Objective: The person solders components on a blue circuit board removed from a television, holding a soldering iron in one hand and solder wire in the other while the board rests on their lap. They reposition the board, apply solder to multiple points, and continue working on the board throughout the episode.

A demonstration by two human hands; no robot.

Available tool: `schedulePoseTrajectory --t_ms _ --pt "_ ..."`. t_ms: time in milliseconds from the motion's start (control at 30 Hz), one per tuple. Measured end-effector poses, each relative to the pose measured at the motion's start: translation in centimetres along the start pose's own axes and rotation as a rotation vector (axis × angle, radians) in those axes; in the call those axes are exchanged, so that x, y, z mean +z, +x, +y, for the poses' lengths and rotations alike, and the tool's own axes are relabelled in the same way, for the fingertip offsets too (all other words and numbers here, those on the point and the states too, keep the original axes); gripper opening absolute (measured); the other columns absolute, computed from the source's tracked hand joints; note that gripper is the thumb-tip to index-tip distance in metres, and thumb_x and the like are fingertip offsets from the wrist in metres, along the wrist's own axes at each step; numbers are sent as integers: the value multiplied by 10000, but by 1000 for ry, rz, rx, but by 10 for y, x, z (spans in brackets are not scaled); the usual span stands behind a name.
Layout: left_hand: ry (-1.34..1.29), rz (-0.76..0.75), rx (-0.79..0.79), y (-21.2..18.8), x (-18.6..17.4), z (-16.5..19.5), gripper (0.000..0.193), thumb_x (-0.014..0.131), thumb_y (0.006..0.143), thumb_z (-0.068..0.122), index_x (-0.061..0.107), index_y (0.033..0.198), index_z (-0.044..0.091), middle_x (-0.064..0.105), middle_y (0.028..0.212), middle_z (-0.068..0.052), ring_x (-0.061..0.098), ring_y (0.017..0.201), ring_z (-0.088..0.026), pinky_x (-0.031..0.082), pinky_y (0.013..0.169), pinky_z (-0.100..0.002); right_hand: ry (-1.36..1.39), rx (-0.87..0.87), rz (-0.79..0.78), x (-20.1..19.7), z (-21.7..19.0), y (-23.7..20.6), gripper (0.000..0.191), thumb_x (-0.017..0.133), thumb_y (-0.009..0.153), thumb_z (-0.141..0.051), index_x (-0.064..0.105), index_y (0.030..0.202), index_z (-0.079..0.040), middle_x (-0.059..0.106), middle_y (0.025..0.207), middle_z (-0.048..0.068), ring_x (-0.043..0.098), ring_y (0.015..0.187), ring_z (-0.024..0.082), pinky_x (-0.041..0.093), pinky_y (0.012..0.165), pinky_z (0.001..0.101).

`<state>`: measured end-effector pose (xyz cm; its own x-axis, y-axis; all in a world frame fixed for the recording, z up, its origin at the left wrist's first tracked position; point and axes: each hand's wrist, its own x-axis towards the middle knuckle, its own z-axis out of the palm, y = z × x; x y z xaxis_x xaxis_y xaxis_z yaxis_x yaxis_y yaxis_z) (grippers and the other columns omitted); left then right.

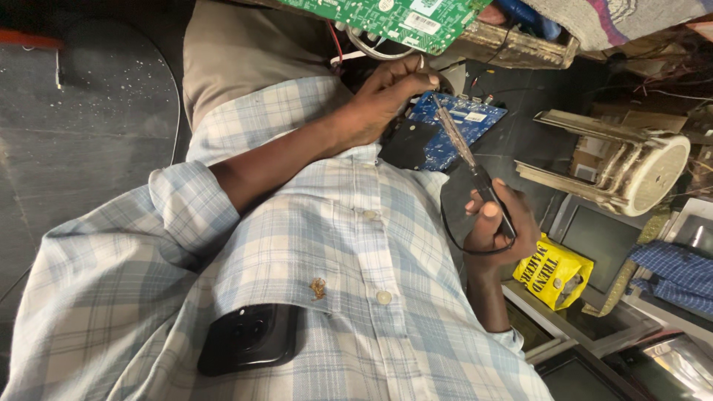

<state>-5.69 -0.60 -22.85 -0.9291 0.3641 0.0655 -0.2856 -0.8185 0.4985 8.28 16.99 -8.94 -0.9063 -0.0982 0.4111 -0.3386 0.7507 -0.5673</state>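
While the right hand (496,223) fingers grip the iron (462,148), its tip by the pinched-shut left hand (380,102) over the blue board (468,119), soldering looks midway, unfinished.

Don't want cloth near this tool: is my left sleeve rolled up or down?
Rolled up: the checked left sleeve is bunched near the elbow, leaving the forearm bare down to the left hand.

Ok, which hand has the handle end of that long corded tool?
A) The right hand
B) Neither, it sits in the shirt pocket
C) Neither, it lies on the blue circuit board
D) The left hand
A: the right hand grips the dark handle of the corded tool, with the black cord looping beneath it, while the left hand pinches at the tool's far end above the blue circuit board.
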Motion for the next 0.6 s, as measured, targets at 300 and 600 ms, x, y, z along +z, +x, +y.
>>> schedulePoseTrajectory --t_ms 300,600 --pt "94 -10 2 -1 2 2 143 639 1037 217 629 1028 74 665 1030 2 584 977 -61 480 908 -258 113 146 73 1 8 -5 534 584 1122 -432 634 1272 78 689 922 181 654 704 189 526 613 266" --pt "21 12 -9 2 1 0 124 652 1044 173 612 1036 57 675 1079 -25 604 1016 -88 492 939 -268 194 200 162 -2 18 -6 579 616 1104 -464 637 1260 94 677 919 204 640 640 192 509 592 269"
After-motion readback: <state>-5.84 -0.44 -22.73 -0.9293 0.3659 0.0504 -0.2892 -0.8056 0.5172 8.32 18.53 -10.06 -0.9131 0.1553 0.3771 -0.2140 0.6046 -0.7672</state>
